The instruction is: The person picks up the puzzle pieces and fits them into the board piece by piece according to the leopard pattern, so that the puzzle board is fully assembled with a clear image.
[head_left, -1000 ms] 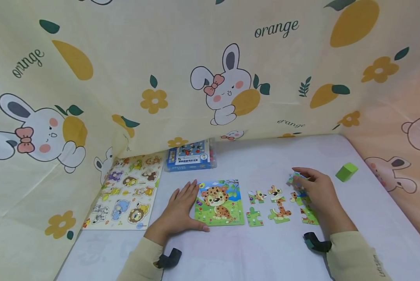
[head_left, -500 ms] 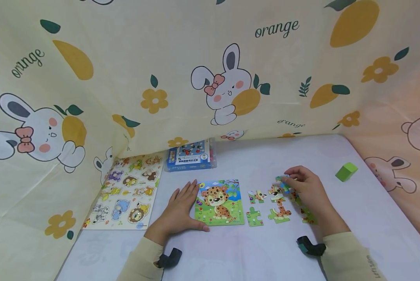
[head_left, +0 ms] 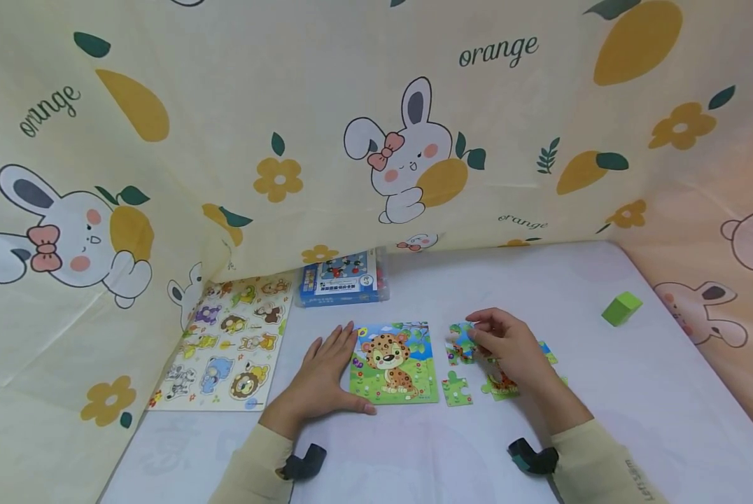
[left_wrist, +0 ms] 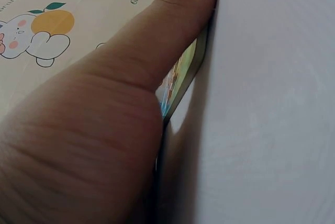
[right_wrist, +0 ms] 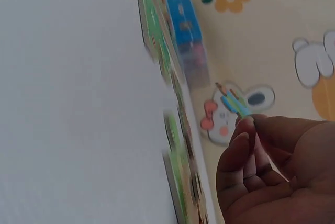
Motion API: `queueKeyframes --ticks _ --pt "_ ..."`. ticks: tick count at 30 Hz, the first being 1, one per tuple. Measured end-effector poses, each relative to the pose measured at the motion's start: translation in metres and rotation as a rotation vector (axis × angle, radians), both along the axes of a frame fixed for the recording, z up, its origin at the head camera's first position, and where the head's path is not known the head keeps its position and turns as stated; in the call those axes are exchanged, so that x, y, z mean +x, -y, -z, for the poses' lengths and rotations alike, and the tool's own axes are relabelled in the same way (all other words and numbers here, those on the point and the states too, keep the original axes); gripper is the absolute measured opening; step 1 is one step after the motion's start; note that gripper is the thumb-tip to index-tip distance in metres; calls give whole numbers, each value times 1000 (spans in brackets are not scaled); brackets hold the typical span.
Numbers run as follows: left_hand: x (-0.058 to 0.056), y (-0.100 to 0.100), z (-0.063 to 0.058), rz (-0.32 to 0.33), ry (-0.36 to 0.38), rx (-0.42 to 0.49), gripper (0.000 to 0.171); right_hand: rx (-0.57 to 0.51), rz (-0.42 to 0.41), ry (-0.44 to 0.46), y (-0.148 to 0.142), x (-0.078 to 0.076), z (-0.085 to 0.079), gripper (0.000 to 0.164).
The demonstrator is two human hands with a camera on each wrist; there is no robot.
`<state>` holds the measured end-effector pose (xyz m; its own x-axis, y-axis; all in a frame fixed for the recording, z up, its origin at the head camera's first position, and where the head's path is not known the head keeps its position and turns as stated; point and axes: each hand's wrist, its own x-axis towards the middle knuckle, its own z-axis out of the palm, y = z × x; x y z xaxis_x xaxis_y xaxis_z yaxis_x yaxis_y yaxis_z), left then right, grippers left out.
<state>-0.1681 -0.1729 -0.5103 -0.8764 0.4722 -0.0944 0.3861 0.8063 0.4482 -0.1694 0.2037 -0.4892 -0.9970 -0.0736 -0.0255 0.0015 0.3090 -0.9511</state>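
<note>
Right of the middle, the right hand pinches a blue puzzle piece by its edge, maybe so its picture shows. The left hand, fingers spread wide, rests against the leopard picture, perhaps to stop it sliding.

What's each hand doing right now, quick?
Left hand: open, fingers spread at the leopard board.
Right hand: closed, pinching a puzzle piece between thumb and finger.

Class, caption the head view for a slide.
Right hand pinches a puzzle piece; left hand at edge of leopard picture.
</note>
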Motion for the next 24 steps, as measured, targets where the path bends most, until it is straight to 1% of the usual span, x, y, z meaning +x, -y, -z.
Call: queueKeyframes --ticks 3,9,18,21,24 --pt "0 0 0 -2 3 -3 150 -42 -22 18 11 1 2 29" --pt "-1 0 2 -4 4 -1 150 -73 -48 35 32 1 3 29" --pt "0 -1 -2 -11 7 12 149 -88 -29 91 58 -4 3 29" --pt "0 -1 -1 -9 4 16 149 -85 -22 102 65 -8 7 29" --pt "0 0 1 -5 0 17 149 -91 -32 99 71 -12 9 31"
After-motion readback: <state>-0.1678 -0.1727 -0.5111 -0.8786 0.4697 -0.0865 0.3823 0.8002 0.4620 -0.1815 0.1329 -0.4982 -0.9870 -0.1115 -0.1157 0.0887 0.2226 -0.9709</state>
